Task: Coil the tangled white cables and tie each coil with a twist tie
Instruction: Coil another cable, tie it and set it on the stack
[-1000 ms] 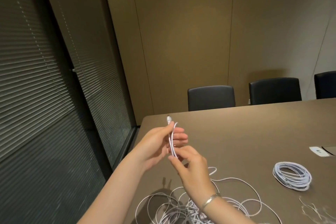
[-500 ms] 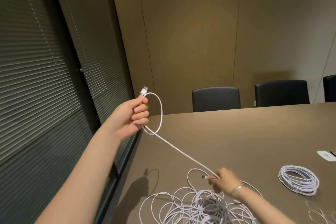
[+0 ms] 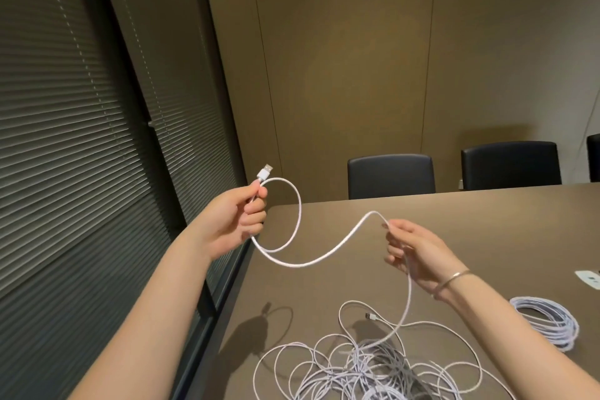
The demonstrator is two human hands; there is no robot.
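Left hand: the left hand (image 3: 238, 221) is up in the air by the table's left end. Its fingers are curled round the white cable (image 3: 328, 253), and one loop is held in its fist.

Right hand: the right hand (image 3: 412, 253) pinches the same cable between thumb and fingertips. The other fingers hang loose.

What changed: half a second ago the right hand was low, down by the messy pile. Now it has come up high and closer to the left hand. The cable between the hands was pulled tight then. Now it sags in a soft curve.

What that means: I think the slack piece is about to become the second loop. The coil has only just begun.

Plug: the plug (image 3: 264, 172) sticks out above the left fist. It points up and a little to the right.

Cable's long way: it runs left to right between the hands, then drops down from the right hand to the pile.

Pile: the tangled pile (image 3: 367, 367) lies on the table (image 3: 487, 221), near the person, still messy.

Done coil: one finished coil (image 3: 548, 318) sits on the table at the right, well apart from the pile. I cannot see if it is tied.
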